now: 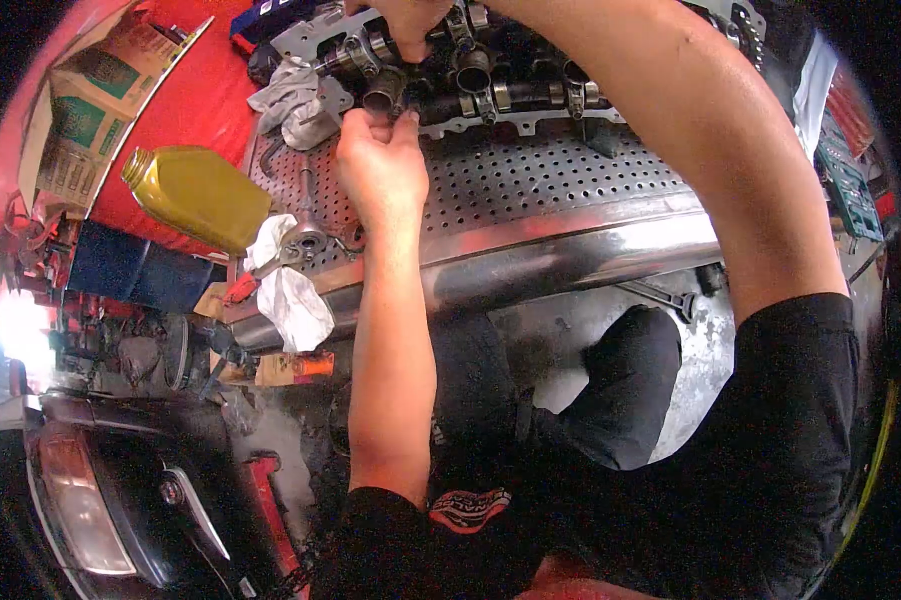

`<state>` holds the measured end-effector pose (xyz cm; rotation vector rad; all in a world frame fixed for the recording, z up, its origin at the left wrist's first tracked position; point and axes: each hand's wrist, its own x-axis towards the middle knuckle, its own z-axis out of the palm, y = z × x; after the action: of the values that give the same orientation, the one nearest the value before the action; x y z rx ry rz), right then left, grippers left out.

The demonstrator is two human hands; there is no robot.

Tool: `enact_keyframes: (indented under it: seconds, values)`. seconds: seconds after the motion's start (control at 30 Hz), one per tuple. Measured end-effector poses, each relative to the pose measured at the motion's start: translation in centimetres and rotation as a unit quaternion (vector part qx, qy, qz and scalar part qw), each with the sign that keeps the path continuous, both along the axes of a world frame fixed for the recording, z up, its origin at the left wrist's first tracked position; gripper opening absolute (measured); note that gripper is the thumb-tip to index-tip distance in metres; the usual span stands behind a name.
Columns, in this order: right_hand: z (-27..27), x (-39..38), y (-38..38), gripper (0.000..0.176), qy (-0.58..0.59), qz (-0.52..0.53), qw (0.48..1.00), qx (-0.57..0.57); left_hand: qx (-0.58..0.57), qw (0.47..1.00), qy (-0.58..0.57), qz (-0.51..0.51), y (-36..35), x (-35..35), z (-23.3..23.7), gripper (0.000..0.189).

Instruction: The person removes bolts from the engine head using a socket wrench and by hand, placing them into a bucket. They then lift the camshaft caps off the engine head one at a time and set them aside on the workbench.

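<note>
A metal engine cylinder head [530,97] with round bores and shaft caps lies on a perforated metal bench top [510,180]. My left hand [382,160] is at its near left edge, thumb and fingers closed around the lower rim of a round metal part [383,95]. At the top edge of the view my right hand [410,22] reaches over the cylinder head, its fingers pointing down beside the same part. The frame edge cuts it off, and what its fingers hold is hidden. A crumpled grey cloth [295,105] lies left of the cylinder head.
A ratchet wrench [305,235] and a white rag [292,300] lie at the bench's left corner, beside a yellow-green bottle [200,195]. Cardboard boxes [90,120] stand upper left. A dark car's headlight [82,495] is lower left, a green tool case [850,190] far right.
</note>
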<state>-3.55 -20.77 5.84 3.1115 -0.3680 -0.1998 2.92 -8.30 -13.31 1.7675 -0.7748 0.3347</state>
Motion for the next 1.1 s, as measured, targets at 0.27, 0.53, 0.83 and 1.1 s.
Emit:
enact_keyframes:
  seconds: [0.27, 0.53, 0.83, 1.1]
  values:
    - [-0.4, 1.0, -0.4, 0.072, 0.004, 0.012, 0.999, -0.029, 0.039, 0.996, 0.067, -0.035, 1.0, 0.0, -1.1, 0.052]
    - [-1.0, 2.3, -0.4, 0.090, -0.007, 0.007, 0.994, -0.108, -0.048, 0.997, 0.055, -0.033, 2.9, 5.7, -1.7, 0.079]
    - [-0.9, 1.0, 0.0, 0.087, -0.058, 0.014, 0.994, -0.087, 0.049, 0.998, 0.032, 0.019, 2.1, -0.1, 0.6, 0.072]
    - [-2.7, 4.7, -3.1, 0.066, -0.053, 0.092, 0.989, -0.103, 0.119, 0.970, 0.045, -0.206, 2.9, 5.0, 0.2, 0.082]
